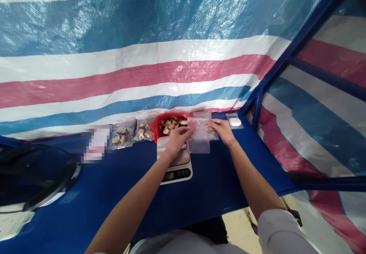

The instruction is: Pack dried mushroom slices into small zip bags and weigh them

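Observation:
My left hand (176, 139) and my right hand (222, 131) both pinch the top of a small clear plastic bag (200, 139), which hangs between them above the blue table (114, 193). Below my left hand sits a white digital scale (179, 170) with a steel platform. Behind it, a red plastic bag (156, 129) lies open and holds several brown and white pieces.
Two filled clear bags (123, 134) (143, 129) lie left of the red bag. A blurred card (95, 144) sits further left. A white oval object (235, 122) rests on clear bags at the right. A dark round object (31, 178) occupies the left. A striped tarp (143, 56) walls the back.

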`<state>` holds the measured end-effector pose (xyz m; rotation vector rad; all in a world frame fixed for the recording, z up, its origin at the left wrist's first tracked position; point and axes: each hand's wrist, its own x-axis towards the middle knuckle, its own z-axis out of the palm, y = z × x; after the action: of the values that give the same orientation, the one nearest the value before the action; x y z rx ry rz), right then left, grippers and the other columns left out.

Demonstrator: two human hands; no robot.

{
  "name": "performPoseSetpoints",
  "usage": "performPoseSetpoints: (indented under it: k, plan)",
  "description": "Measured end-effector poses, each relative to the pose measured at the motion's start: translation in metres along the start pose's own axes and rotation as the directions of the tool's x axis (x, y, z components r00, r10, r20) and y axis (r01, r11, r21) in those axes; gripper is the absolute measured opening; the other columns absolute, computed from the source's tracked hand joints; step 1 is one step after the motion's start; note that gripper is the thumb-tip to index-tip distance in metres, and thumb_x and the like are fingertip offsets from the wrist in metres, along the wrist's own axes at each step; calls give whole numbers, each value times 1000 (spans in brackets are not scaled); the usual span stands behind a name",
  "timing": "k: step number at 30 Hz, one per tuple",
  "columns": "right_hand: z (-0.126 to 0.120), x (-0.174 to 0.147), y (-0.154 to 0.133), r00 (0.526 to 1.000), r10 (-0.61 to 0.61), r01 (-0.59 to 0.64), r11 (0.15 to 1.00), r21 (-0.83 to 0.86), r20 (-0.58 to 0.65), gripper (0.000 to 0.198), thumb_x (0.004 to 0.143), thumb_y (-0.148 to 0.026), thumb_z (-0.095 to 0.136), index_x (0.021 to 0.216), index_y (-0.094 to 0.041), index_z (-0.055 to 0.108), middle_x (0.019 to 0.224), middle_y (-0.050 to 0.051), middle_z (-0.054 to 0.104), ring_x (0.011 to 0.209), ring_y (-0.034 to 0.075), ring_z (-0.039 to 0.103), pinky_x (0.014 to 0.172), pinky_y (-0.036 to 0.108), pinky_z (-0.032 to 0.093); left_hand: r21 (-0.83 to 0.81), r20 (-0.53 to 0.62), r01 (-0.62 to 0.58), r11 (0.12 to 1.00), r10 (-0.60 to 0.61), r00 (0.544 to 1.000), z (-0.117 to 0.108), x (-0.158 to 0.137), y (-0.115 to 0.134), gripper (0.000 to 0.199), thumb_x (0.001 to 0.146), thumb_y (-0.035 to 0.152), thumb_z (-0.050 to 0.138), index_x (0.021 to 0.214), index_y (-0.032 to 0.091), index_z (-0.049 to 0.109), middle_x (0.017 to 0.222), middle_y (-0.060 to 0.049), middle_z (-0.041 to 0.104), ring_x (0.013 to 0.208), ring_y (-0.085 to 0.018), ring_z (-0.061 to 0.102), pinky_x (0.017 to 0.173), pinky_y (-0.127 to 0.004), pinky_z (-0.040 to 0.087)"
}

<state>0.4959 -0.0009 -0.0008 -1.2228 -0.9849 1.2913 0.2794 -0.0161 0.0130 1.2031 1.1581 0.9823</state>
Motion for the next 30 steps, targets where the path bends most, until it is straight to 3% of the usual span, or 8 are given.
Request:
performPoseSetpoints:
  k: [3, 6, 10, 13, 16, 20, 24, 30]
  plan:
    - [-14, 13, 0, 1000, 14, -15, 1000, -27, -7, 44, 61, -52, 90, 85, -17, 78, 77, 5, 77, 69, 18, 74, 56, 23, 60, 123, -10, -93, 988, 95, 995, 2, 9, -4, 30, 81, 42, 73, 95, 15, 76, 85, -6, 77, 73, -20, 70, 71, -31, 56]
    - [-29, 27, -2, 1000, 8, -8, 999, -38, -22, 45, 60, -52, 90, 86, -17, 78, 78, 4, 77, 69, 17, 73, 57, 24, 62, 305, -36, -239, 922, 262, 965, 5, 12, -3, 25, 86, 35, 69, 99, 16, 75, 91, -8, 78, 80, -21, 72, 77, -33, 58]
    - [-41, 48, -3, 999, 15, -17, 998, -57, -37, 48, 58, -54, 90, 86, -17, 77, 81, 5, 77, 70, 17, 73, 58, 25, 63, 519, 65, -468, 715, 513, 856, 17, 10, -5, 17, 92, 26, 62, 103, 17, 72, 97, -8, 76, 83, -20, 72, 82, -33, 58]
    - [-43, 61, -1, 999, 24, -29, 993, -115, -45, 49, 58, -55, 89, 85, -16, 77, 80, 5, 76, 69, 17, 72, 55, 24, 62, 631, 221, -583, 512, 601, 768, 30, 10, -9, 16, 95, 22, 59, 106, 18, 70, 106, -10, 75, 96, -22, 72, 90, -35, 58]
    - [-43, 71, 5, 999, 6, -14, 978, -206, -38, 46, 63, -54, 86, 86, -16, 77, 79, 4, 75, 69, 17, 71, 53, 25, 63, 700, 415, -643, 310, 557, 720, 42, 11, -13, 17, 97, 20, 56, 107, 16, 68, 111, -12, 73, 100, -24, 70, 92, -38, 57]
    - [-43, 79, 14, 998, -62, 48, 940, -339, -30, 43, 71, -54, 79, 90, -16, 79, 78, 3, 74, 69, 19, 70, 56, 30, 65, 742, 565, -658, 131, 407, 718, 51, 12, -17, 16, 97, 20, 54, 109, 15, 65, 117, -14, 68, 109, -27, 66, 97, -41, 54]
    - [-42, 81, 19, 990, -139, 111, 885, -453, -27, 41, 76, -53, 74, 92, -16, 80, 82, 4, 76, 72, 22, 71, 57, 34, 66, 763, 598, -645, 46, 328, 731, 55, 11, -22, 16, 98, 21, 53, 106, 14, 64, 118, -16, 66, 116, -29, 61, 103, -42, 50]
    - [-37, 78, 20, 978, -201, 136, 817, -561, -55, 41, 83, -51, 66, 100, -16, 80, 90, 5, 79, 75, 24, 73, 59, 33, 65, 775, 612, -632, -15, 267, 744, 55, 8, -23, 19, 99, 23, 51, 108, 12, 64, 117, -16, 64, 116, -28, 59, 104, -40, 48]
